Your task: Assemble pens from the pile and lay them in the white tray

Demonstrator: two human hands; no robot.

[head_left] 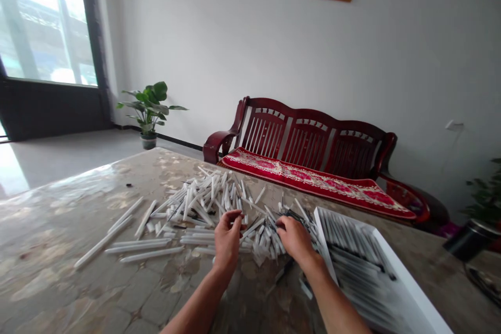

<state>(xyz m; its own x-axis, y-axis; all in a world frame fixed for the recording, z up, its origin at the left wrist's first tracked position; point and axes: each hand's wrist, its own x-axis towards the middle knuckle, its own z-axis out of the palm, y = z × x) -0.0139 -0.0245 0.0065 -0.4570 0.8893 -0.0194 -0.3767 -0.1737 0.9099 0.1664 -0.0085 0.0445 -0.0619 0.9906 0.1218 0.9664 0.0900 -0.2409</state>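
A loose heap of white pen-like sticks [203, 198], some with dark thin ends, lies on the table before me. My left hand [227, 236] is over the near side of the heap, fingers curled in towards the thumb; whatever it may hold is too small to make out. To its right, my right hand [294, 236] has its fingertips pinched together among short whitish pieces [268, 237] and dark thin parts. What sits between those fingertips is hidden. Beside my right forearm stands a white open box [407, 292] with rows of dark and clear pen-like sticks [352, 235].
Several single white sticks [104, 242] lie left of the heap on the marble-patterned table [50, 235]. Dark pieces [285, 270] lie near my right wrist. At the right edge is a black pot [469, 240] with a plant. A red wooden bench [305, 141] stands behind the table.
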